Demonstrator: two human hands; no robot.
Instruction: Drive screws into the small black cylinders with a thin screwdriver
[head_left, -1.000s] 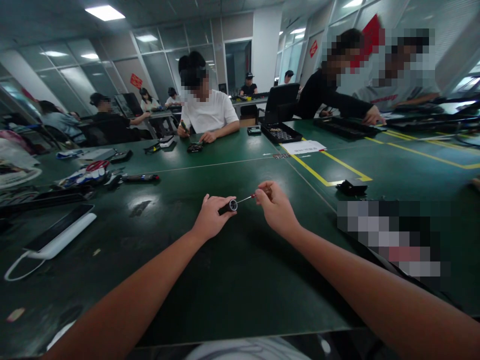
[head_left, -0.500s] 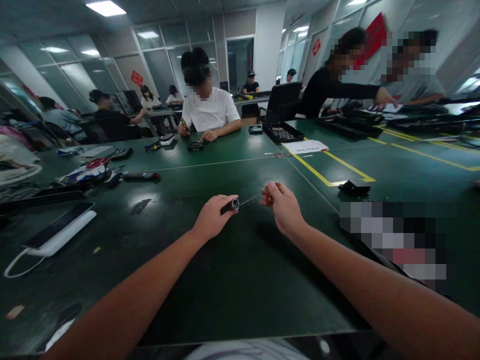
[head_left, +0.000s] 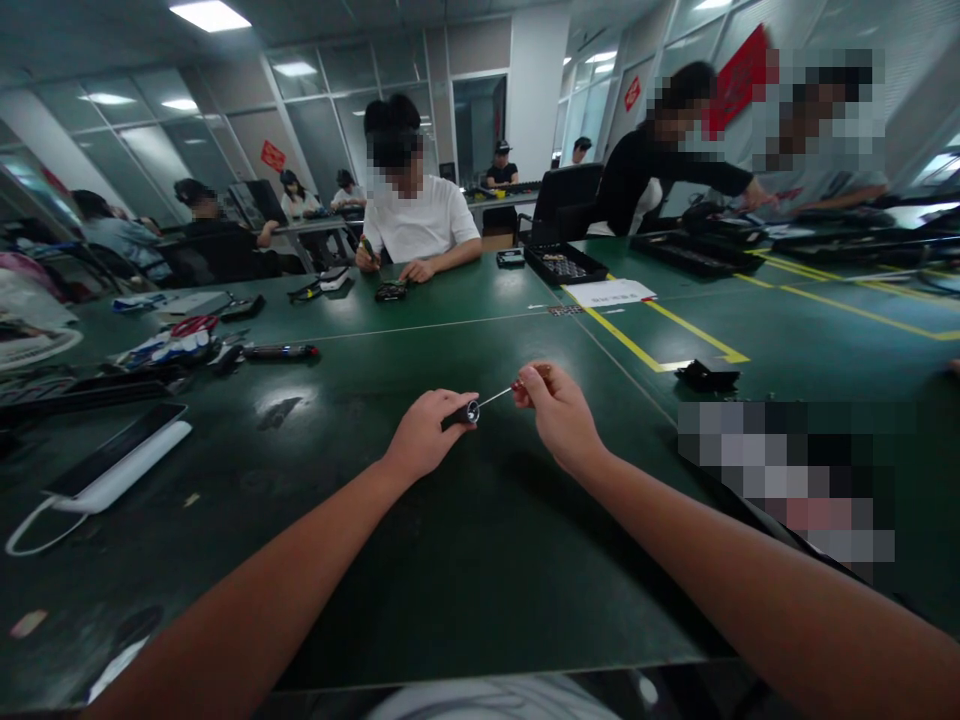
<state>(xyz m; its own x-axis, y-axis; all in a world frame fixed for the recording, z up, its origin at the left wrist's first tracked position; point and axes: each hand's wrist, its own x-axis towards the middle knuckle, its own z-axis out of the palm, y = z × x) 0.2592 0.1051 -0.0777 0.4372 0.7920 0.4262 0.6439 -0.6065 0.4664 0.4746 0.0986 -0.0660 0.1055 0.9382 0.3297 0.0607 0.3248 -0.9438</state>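
My left hand (head_left: 421,437) is closed around a small black flashlight (head_left: 472,411), a short tube whose silver-ringed round end faces toward me and to the right. In my right hand (head_left: 564,415) is a thin screwdriver (head_left: 496,396), pinched by its reddish handle, most of which the fingers hide. Its slim metal shaft slants down to the left, with the tip at the flashlight's ringed end. Whether the tip touches or enters that end I cannot tell. Both hands are just above the green tabletop (head_left: 480,560).
To the left lie a white power bank with a dark phone-like slab (head_left: 124,455) and a black pen-shaped tool (head_left: 281,352). A small black part (head_left: 707,374) sits at right. Across the table, a person in white (head_left: 424,215) works near a black parts tray (head_left: 566,265).
My right hand has moved slightly left, bringing the screwdriver closer to the flashlight, and its grip has shifted. My left hand stays nearly still. A co-worker in black at right has shifted an arm.
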